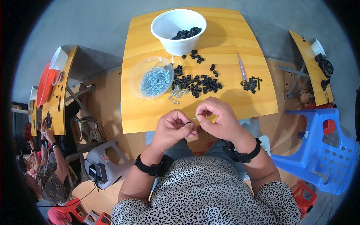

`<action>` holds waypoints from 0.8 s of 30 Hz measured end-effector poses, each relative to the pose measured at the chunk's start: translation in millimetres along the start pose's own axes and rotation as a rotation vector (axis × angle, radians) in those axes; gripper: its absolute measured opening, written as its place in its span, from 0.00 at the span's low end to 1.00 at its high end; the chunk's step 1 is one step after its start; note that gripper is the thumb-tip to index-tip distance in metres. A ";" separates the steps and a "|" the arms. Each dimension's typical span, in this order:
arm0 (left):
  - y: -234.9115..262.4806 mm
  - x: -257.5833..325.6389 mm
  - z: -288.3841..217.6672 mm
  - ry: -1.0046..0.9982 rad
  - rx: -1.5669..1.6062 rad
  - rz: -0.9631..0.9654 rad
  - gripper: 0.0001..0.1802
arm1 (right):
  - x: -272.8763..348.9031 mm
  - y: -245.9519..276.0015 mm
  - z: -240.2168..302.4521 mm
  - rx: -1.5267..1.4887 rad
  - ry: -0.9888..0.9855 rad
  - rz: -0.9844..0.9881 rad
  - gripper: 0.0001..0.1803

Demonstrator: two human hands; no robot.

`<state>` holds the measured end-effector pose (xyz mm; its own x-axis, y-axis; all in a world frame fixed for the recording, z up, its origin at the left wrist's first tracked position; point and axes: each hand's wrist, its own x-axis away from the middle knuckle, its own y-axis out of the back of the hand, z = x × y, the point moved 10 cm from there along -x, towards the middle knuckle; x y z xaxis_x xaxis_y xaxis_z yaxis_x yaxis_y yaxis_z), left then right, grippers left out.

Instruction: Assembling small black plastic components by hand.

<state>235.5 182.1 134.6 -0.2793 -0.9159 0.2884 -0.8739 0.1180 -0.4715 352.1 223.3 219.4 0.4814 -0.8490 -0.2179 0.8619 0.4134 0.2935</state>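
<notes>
Just past the table's near edge, my two hands almost meet. My right hand (221, 118) pinches a small silvery screw (195, 118) between thumb and forefinger. My left hand (173, 128) is closed, its thumb against the fingers, with a bit of a small dark piece showing at the tips; most of that piece is hidden. Beyond them, small black cylindrical parts (204, 84) lie scattered. A few loose silvery screws (176, 95) lie beside a clear round bowl (132, 79) filled with the same kind of screws.
A white tub (179, 48) of black parts stands at the table's (144, 118) far side. To the right lie a slim screwdriver (242, 69) and a pile of black pieces (250, 85). A blue plastic stool (311, 150) is at right; another person (56, 176) works at left.
</notes>
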 end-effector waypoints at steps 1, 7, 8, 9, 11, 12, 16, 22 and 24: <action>2.3 1.5 0.0 -0.030 -0.034 0.007 0.06 | 0.0 -3.2 0.4 0.023 -0.008 0.012 0.04; 11.8 9.8 -5.9 -0.117 -0.115 -0.009 0.08 | 0.0 -19.1 2.8 0.044 0.012 0.061 0.05; 12.6 10.6 -6.4 -0.120 -0.118 -0.009 0.08 | -0.1 -19.9 2.2 0.046 0.011 0.063 0.05; 12.8 12.3 -7.0 -0.123 -0.117 -0.012 0.08 | 0.1 -21.0 3.3 0.068 0.021 0.066 0.05; 12.1 15.5 -9.3 -0.146 -0.072 -0.013 0.09 | 0.4 -23.3 7.0 0.089 0.035 0.072 0.05; 13.7 16.3 -8.9 -0.147 -0.069 -0.017 0.09 | 0.5 -24.4 7.6 0.104 0.018 0.082 0.05; 13.0 19.8 -10.5 -0.137 -0.057 0.006 0.08 | 1.2 -28.2 9.0 0.159 0.030 0.109 0.06; 11.3 24.0 -7.9 -0.133 -0.096 0.019 0.09 | 3.4 -27.5 11.3 0.112 -0.004 0.088 0.04; 10.0 25.3 -7.4 -0.132 -0.104 0.026 0.09 | 4.6 -27.1 12.0 0.135 -0.001 0.098 0.04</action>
<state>216.8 162.9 143.4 -0.2534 -0.9538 0.1616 -0.9055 0.1751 -0.3865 329.0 204.3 221.6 0.5618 -0.8072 -0.1812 0.7818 0.4464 0.4354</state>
